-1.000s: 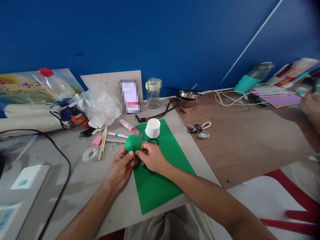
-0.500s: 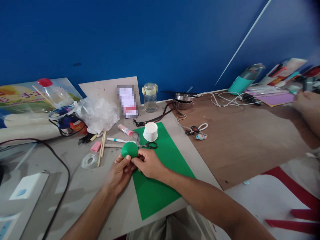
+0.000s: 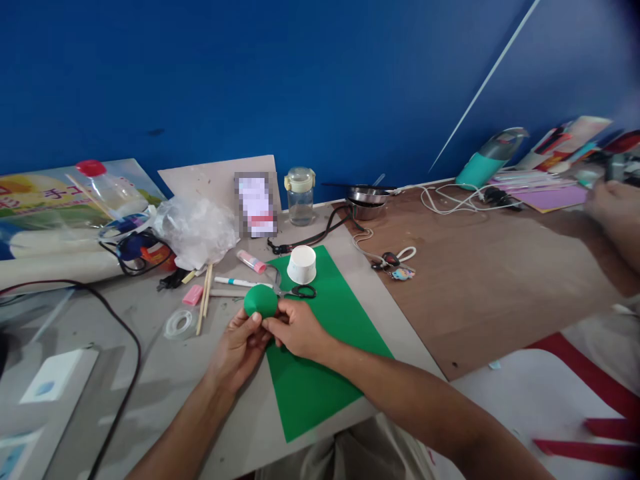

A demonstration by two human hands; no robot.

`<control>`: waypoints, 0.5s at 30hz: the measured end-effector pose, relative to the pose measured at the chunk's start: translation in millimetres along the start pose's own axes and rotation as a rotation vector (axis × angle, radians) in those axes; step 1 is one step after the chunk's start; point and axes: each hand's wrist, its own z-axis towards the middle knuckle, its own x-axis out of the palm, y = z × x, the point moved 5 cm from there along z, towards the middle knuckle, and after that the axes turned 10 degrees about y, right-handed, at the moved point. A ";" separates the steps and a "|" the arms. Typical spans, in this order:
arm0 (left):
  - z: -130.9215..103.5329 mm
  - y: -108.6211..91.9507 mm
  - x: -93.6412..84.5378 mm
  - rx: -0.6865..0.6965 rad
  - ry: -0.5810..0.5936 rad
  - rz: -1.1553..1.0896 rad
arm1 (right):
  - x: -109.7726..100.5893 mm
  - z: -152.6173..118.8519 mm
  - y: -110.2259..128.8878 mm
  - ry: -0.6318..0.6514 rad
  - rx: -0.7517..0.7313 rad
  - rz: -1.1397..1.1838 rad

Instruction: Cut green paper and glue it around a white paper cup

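A small green paper cone [image 3: 261,300] is held between my two hands above the table. My left hand [image 3: 242,345] pinches its lower edge, thumb on the near side. On the cone's right edge, my right hand [image 3: 299,328] is closed with thumb and fingers pressed together. A large green sheet [image 3: 320,380] lies flat under and beside my right hand. On the sheet's far end stands a white paper cup [image 3: 302,265]. Just beyond my hands lie scissors [image 3: 303,291], partly hidden by the cone, and a white marker [image 3: 239,282].
A clear tape roll [image 3: 180,324], wooden sticks [image 3: 205,300], a pink eraser [image 3: 193,295] and a glue stick [image 3: 251,261] lie to the left. Behind stand a phone [image 3: 256,203] and a glass jar [image 3: 301,200]. Another person's hand [image 3: 615,207] shows at far right.
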 end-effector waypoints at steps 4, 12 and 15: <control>0.3 -1.9 1.7 -0.006 -0.020 0.003 | -0.5 -0.2 -0.8 -0.003 -0.003 -0.026; 2.7 0.1 -0.7 -0.017 0.021 0.015 | -0.4 -0.2 -3.0 -0.007 -0.029 -0.092; 2.9 2.0 -3.6 -0.019 0.028 0.013 | -1.1 -0.9 -1.3 -0.020 -0.038 -0.146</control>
